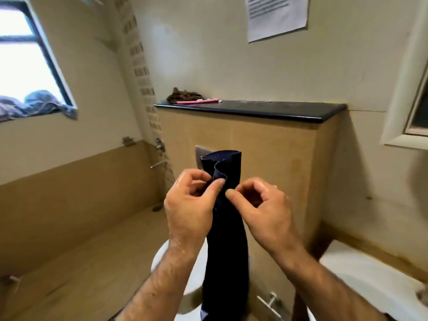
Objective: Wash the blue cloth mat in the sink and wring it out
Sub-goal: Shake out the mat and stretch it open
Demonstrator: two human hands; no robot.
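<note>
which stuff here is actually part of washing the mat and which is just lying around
Part of the job: blue cloth mat, left hand, right hand, sink.
Lying about: pink pen, brown lump, wall notice, clothes on windowsill.

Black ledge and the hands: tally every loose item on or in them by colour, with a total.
Dark blue: 1, the cloth mat, hanging lengthwise, pinched near its top by the left hand; the right hand's fingers are at its edge.
Pink: 1, the thin stick lying on the black ledge.
Brown: 1, the crumpled lump beside it.
Total: 3
</note>
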